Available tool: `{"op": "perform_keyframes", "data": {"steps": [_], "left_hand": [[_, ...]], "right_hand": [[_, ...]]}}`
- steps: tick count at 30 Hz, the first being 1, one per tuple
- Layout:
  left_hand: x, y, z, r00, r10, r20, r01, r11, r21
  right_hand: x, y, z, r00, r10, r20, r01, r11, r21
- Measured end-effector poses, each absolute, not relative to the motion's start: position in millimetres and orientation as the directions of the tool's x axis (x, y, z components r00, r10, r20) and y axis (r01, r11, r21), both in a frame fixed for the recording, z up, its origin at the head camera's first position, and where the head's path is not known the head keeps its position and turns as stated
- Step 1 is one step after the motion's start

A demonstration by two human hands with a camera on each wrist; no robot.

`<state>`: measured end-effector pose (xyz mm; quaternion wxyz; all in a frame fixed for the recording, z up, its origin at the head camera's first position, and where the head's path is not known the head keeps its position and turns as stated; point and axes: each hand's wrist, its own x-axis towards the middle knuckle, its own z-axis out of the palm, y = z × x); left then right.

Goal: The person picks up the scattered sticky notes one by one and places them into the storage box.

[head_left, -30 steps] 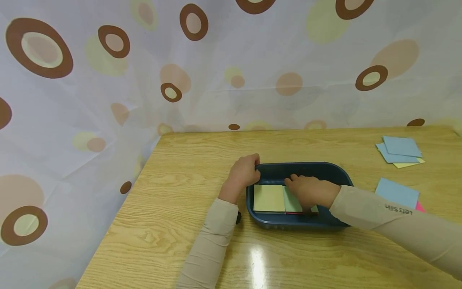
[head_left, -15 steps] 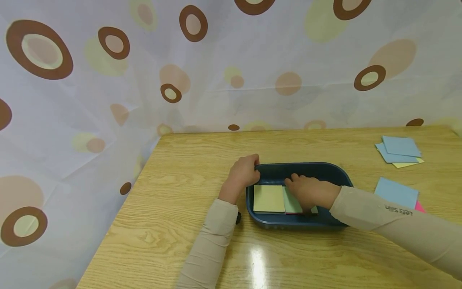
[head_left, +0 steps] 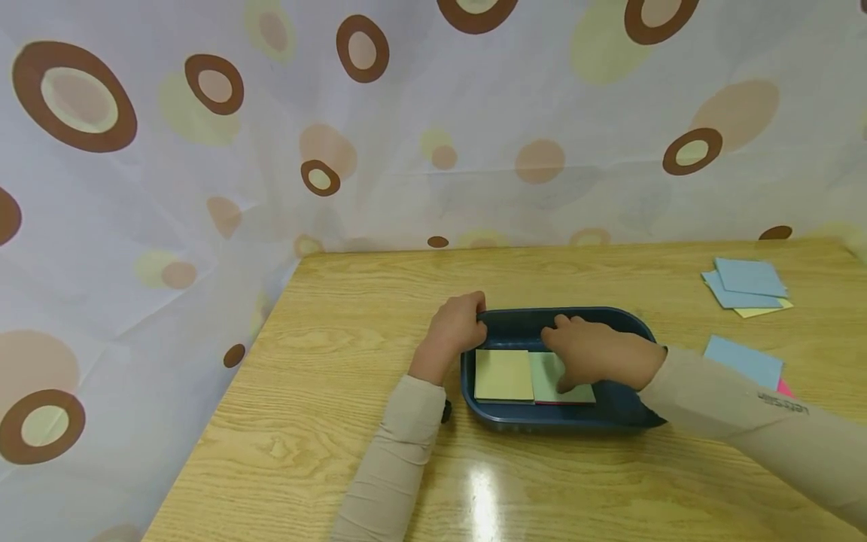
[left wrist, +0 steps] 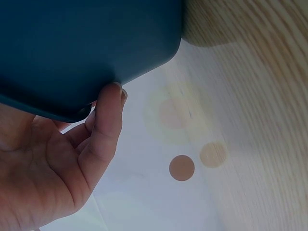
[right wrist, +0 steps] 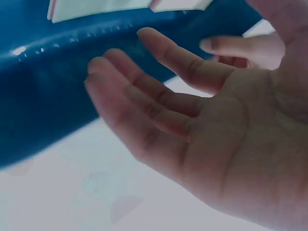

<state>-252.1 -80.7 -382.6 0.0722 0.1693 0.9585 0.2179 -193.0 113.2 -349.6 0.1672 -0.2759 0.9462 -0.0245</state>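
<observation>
Head view: a dark blue bin (head_left: 518, 415) with rounded corners sits on a wood-grain table (head_left: 325, 429). A person's left hand (head_left: 455, 324) grips its left end. Inside lie a yellow pad of notes (head_left: 504, 375) and, right beside it, a pale green pad (head_left: 543, 376). The right hand (head_left: 597, 351) is over the green pad, fingers loosely curved and thumb held apart; I cannot tell whether the thumb touches the paper. Right of the bin are a light blue note (head_left: 745, 361) with a pink corner (head_left: 783, 388) showing, and, farther back, overlapping blue notes (head_left: 748, 277) with yellow paper underneath. A white cloth (head_left: 406, 211) with brown and beige circles hangs behind.

Left wrist view: the left hand's fingers wrap the bin's rim and press its wall.

Right wrist view: the right palm faces the camera, fingers relaxed and slightly bent, in front of the blue wall. Edges of the pads show at the top.
</observation>
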Motion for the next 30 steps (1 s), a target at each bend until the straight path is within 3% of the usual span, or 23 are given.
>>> {"op": "perform_keyframes", "data": {"steps": [6, 12, 19, 30], "left_hand": [[-251, -81, -383, -0.932, 0.357, -0.060, 0.295, 0.845, 0.446], [-252, -81, -383, -0.933, 0.355, -0.063, 0.293, 0.848, 0.441], [-253, -82, -384, -0.933, 0.355, -0.062, 0.293, 0.847, 0.443], [-250, -82, -383, -0.932, 0.358, -0.057, 0.297, 0.844, 0.446]], "right_hand": [[-201, 128, -335, -0.810, -0.553, -0.195, -0.504, 0.827, -0.251], [-219, 154, -330, -0.869, -0.488, -0.085, -0.432, 0.830, -0.352], [-239, 188, -336, -0.937, -0.350, -0.008, -0.322, 0.870, -0.373], [-258, 238, -346, -0.982, -0.183, 0.044, -0.185, 0.895, -0.405]]}}
